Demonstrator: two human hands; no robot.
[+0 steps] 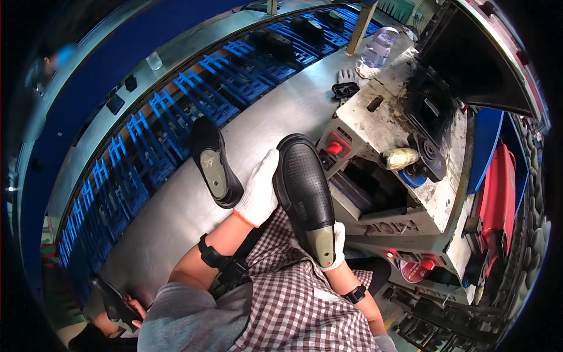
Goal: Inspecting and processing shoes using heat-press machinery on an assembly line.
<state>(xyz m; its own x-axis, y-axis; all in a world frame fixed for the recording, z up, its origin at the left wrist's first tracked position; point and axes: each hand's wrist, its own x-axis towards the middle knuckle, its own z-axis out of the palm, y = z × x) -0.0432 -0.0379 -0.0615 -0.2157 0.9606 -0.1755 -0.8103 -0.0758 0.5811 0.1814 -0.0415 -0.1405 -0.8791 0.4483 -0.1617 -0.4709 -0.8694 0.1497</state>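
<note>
A black slip-on shoe [304,182] with a perforated upper is held between my two hands, toe pointing away from me. My left hand [259,186], in a white knit glove, grips its left side near the toe, some fingers hidden by the shoe. My right hand [337,249], also white-gloved, is closed around the heel end and mostly hidden behind it. A grey-green last [322,245] shows in the shoe's opening. Left of my left hand, a second black shoe [204,138] with a similar last lies on the metal table [267,126], its heel close to my left wrist.
A blue slatted conveyor [170,111] runs beyond the table, carrying dark shoes. A stained white machine [375,126] with a red switch stands at right, below a dark screen [475,53]. A clear jug [380,48] and a glove [346,82] sit behind. Another person's hand [136,310] holds a dark shoe at lower left.
</note>
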